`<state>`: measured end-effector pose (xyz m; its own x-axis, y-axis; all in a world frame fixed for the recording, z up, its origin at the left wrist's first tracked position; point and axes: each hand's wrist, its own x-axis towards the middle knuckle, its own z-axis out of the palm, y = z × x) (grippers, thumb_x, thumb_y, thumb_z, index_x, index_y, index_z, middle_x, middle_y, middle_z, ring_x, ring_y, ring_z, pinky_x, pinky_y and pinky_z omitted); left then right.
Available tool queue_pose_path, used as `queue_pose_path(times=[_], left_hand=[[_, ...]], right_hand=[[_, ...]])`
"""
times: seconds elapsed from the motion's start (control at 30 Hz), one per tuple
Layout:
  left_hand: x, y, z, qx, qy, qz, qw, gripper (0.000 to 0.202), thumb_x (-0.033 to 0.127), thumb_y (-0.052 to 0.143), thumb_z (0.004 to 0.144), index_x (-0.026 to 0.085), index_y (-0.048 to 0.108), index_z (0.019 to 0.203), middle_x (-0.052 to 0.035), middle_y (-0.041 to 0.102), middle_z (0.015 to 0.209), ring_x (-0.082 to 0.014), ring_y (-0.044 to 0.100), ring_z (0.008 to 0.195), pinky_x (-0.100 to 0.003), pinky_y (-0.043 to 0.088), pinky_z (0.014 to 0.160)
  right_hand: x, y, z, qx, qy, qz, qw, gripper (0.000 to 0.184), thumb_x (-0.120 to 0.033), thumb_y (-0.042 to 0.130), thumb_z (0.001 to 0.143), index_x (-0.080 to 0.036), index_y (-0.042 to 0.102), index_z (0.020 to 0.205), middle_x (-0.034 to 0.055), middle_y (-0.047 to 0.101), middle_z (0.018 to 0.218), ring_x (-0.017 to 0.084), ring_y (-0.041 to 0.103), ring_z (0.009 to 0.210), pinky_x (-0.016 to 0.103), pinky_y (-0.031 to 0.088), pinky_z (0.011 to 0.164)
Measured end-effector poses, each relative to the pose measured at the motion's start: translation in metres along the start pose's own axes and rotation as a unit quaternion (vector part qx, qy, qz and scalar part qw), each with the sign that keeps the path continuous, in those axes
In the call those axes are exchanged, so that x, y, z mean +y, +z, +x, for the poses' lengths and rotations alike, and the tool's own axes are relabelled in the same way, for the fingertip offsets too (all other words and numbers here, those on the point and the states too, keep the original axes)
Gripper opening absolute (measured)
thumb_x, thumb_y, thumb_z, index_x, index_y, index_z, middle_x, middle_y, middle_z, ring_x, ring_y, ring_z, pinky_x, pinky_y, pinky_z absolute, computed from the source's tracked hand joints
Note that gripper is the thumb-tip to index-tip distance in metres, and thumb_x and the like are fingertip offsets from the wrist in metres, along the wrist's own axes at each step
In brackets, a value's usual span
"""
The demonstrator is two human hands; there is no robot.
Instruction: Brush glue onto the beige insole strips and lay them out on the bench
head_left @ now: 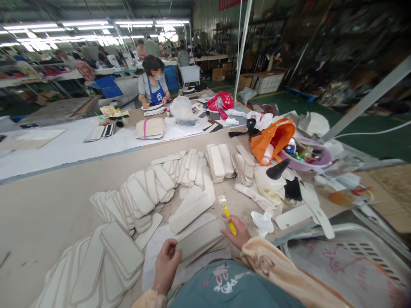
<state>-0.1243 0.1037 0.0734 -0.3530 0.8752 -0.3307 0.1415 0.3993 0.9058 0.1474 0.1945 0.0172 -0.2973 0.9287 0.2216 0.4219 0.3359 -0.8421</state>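
Observation:
My left hand (167,263) is closed on the near end of a flat cream insole piece (201,237) that lies on a small stack right in front of me. My right hand (239,231) grips a yellow-handled brush (227,214), bristles pointing up and away, just past the piece's far end. Many more cream pieces (141,196) lie overlapped in rows across the brown table (48,205), from the near left up to the middle. A few long strips (192,207) sit just beyond my hands.
A white glue container with a black spout (272,175), rags, an orange bag (272,137) and a pink basin (308,156) crowd the right. A white plastic crate (346,265) stands at my near right. A person in a blue apron (153,87) works at the far table.

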Motion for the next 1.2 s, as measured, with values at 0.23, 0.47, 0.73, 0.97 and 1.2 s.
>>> queue_pose_path(times=[0.23,0.47,0.73,0.97,1.2], left_hand=[[0.104,0.017,0.003,-0.039,0.037,-0.212,0.976,0.029,0.031,0.068,0.064,0.019,0.051,0.084,0.0019,0.054,0.073,-0.0107,0.050,0.064,-0.020,0.040,0.057],[0.172,0.014,0.013,-0.005,0.021,-0.327,0.945,0.042,0.027,0.075,0.058,0.018,0.055,0.095,0.0024,0.062,0.074,-0.0098,0.054,0.058,-0.020,0.042,0.054],[0.182,0.037,0.019,0.058,0.029,-0.443,0.894,0.030,0.018,0.074,0.064,0.013,0.063,0.091,-0.0058,0.070,0.085,-0.0149,0.064,0.074,-0.023,0.051,0.066],[0.170,0.076,0.006,0.031,0.005,-0.459,0.888,0.025,0.025,0.073,0.068,0.012,0.064,0.087,-0.0070,0.071,0.079,-0.0185,0.067,0.076,-0.027,0.052,0.071],[0.178,0.088,0.001,0.011,0.023,-0.453,0.891,0.022,0.025,0.072,0.068,0.014,0.065,0.085,-0.0086,0.071,0.081,-0.0225,0.066,0.086,-0.030,0.052,0.073]], right_hand=[[-0.051,-0.003,0.026,-0.091,0.020,0.169,0.981,0.034,-0.030,0.070,0.071,-0.025,0.040,0.086,0.0048,0.062,0.114,0.021,0.057,0.108,0.036,0.041,0.092],[-0.074,-0.001,0.029,-0.071,0.106,0.309,0.942,0.029,-0.024,0.068,0.068,-0.024,0.040,0.078,-0.0054,0.061,0.079,0.013,0.055,0.067,0.023,0.043,0.062],[-0.089,-0.016,0.030,0.021,0.134,0.370,0.919,0.033,-0.030,0.069,0.070,-0.022,0.037,0.074,-0.0087,0.040,0.061,0.009,0.036,0.054,0.019,0.030,0.049],[-0.091,-0.033,0.027,0.038,0.124,0.351,0.927,0.033,-0.031,0.071,0.069,-0.022,0.039,0.073,-0.0080,0.036,0.061,0.010,0.036,0.055,0.020,0.031,0.050],[-0.084,-0.052,0.020,0.033,0.108,0.319,0.941,0.033,-0.033,0.070,0.071,-0.022,0.038,0.074,-0.0074,0.038,0.061,0.010,0.038,0.055,0.020,0.032,0.050]])
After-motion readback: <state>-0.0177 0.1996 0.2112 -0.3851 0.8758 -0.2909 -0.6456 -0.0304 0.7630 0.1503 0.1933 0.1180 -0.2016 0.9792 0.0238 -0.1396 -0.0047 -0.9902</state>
